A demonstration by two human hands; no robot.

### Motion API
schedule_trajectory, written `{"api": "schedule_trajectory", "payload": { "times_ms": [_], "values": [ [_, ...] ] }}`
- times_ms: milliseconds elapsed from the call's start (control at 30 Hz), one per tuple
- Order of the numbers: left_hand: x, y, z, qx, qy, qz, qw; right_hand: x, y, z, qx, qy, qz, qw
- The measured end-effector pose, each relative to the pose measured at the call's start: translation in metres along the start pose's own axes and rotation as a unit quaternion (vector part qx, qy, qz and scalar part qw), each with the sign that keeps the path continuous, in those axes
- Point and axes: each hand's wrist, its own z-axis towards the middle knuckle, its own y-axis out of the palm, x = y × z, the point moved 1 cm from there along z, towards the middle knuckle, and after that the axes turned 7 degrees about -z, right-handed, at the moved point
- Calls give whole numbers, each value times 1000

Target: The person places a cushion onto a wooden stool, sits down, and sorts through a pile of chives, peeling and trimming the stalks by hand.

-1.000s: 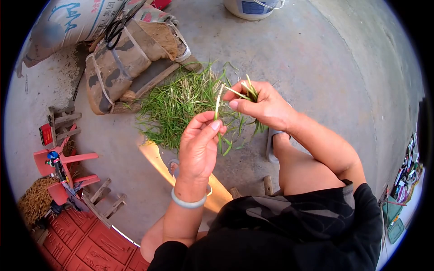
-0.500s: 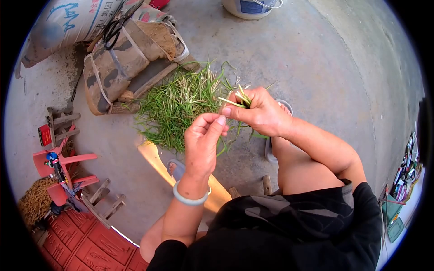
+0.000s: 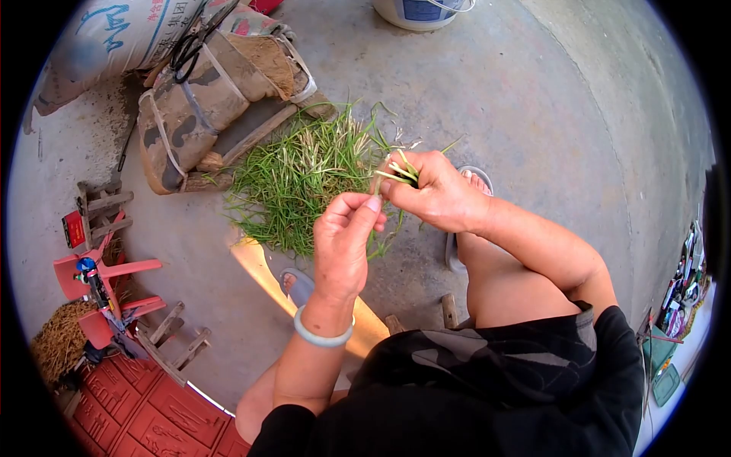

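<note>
My right hand [image 3: 445, 192] is closed around a small bunch of green stalks [image 3: 406, 169], their pale cut-looking ends sticking out past the thumb. Just left of it, my left hand [image 3: 346, 232] pinches a thin stalk between thumb and forefinger, the fingertips almost touching the right hand. A pale bracelet [image 3: 311, 335] circles the left wrist. Beyond both hands, a loose heap of green grass-like stems [image 3: 301, 183] lies on the concrete floor, with some whitish ends showing on top.
A low wooden seat padded with worn cloth [image 3: 198, 107] stands behind the heap, with black scissors [image 3: 186, 57] on it. A printed sack [image 3: 114, 38] leans at upper left. A white bucket [image 3: 421, 17] stands at the back. Red plastic chair parts [image 3: 114, 270] lie left.
The hands have shifted only slightly. The stalk ends in the right hand sit at a different angle, and a thin stalk now shows at the left fingertips.
</note>
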Motion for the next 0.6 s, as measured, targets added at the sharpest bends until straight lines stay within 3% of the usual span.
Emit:
{"api": "schedule_trajectory", "payload": {
  "times_ms": [200,300,600],
  "values": [
    [0,0,1,8,7,-3,1000,17,-2,2,27,-29,-25,999],
    [-1,0,2,17,25,-3,1000,8,0,0,44,4,-31,999],
    [-4,-3,0,23,66,128,989,16,-1,2,44,-6,-44,998]
  ]
}}
